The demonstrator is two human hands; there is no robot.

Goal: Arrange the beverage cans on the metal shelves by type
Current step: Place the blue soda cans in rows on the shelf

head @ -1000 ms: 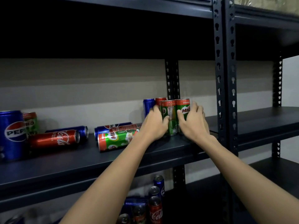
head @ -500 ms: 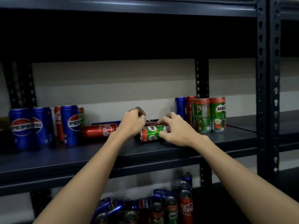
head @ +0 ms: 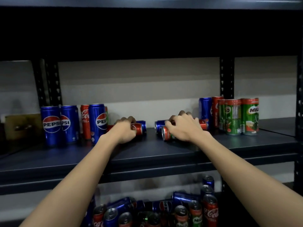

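Cans lie and stand on the dark metal shelf (head: 147,154). A red Coca-Cola can (head: 137,128) lies on its side near the middle, and the left hand (head: 125,131) curls its fingers round it. A blue can (head: 142,124) lies just behind it. To the right, a Milo can (head: 167,133) with a red end and green side lies on its side too, and the right hand (head: 185,127) holds it from above with bent fingers. Both arms reach forward over the shelf edge. Blue Pepsi cans (head: 52,125) stand at the left. Green Milo cans (head: 241,116) stand at the right. More cans (head: 164,208) are piled on the shelf below.
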